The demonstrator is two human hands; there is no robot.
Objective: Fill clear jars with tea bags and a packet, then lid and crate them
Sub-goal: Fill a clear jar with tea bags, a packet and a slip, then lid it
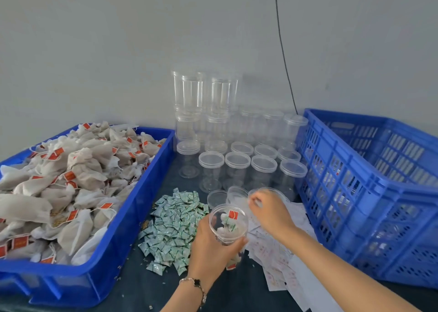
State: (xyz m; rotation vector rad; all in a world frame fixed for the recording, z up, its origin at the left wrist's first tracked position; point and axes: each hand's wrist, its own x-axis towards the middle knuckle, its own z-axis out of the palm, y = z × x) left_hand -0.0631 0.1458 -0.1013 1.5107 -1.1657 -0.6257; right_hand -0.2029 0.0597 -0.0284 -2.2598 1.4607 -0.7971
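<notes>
My left hand (211, 245) grips a clear open jar (228, 224) that holds tea bags and a green packet. My right hand (270, 211) reaches over loose clear lids (233, 194) just behind the jar, its fingers pinching a lid's edge (267, 190). A blue tray (142, 193) on the left is heaped with white tea bags (71, 176) with red tags. A pile of small green packets (173, 224) lies between the tray and the jar. On the right stands a blue slatted crate (369, 188).
Several lidded empty jars (237, 164) stand in rows at the back, some stacked against the wall (203, 93). White printed paper slips (277, 257) lie under my right forearm. A black cable (284, 58) hangs down the wall.
</notes>
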